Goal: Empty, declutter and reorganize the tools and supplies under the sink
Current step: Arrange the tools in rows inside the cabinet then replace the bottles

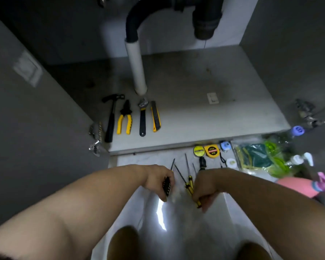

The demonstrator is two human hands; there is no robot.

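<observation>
The left hand (159, 182) is gripping a dark-handled screwdriver (167, 184); the right hand (204, 188) is closing on what is probably a yellow-handled screwdriver (197, 200), both on the near floor (176, 231). Loose screwdrivers (186, 177) lying between could be getting knocked and rolling.

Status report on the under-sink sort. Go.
Left hand shut on a black-handled screwdriver; right hand shut on a yellow-handled screwdriver. Hammer, pliers, wrench, utility knife lined up in cabinet. Nothing in the way.
</observation>
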